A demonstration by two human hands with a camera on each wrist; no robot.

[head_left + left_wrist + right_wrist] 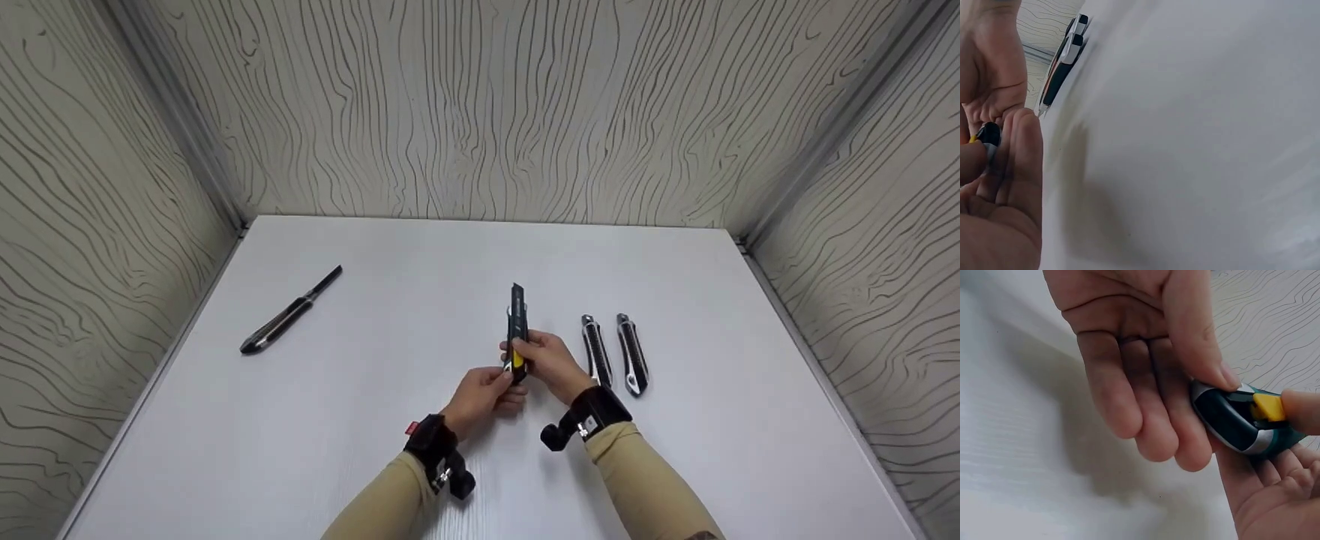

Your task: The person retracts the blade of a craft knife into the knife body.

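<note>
Near the middle of the table, both hands hold a dark green and black utility knife (pixel 516 322), its tip pointing away and a dark blade showing at the far end. My right hand (pixel 553 362) grips the handle, its thumb on the yellow slider (pixel 1268 407). Lower down, my left hand (pixel 478 397) pinches the butt end between thumb and fingers, as the right wrist view also shows. Just right of the right hand lie two more utility knives, one (pixel 595 345) partly hidden by the right wrist and another (pixel 634 356) beside it, no blade showing on either.
Far to the left, another utility knife (pixel 277 326) lies slanted with its dark blade out. The white table (pixel 420 270) is bounded by wood-grain patterned panels (pixel 480 112) at the back and sides. Each wrist wears a black strap with a camera.
</note>
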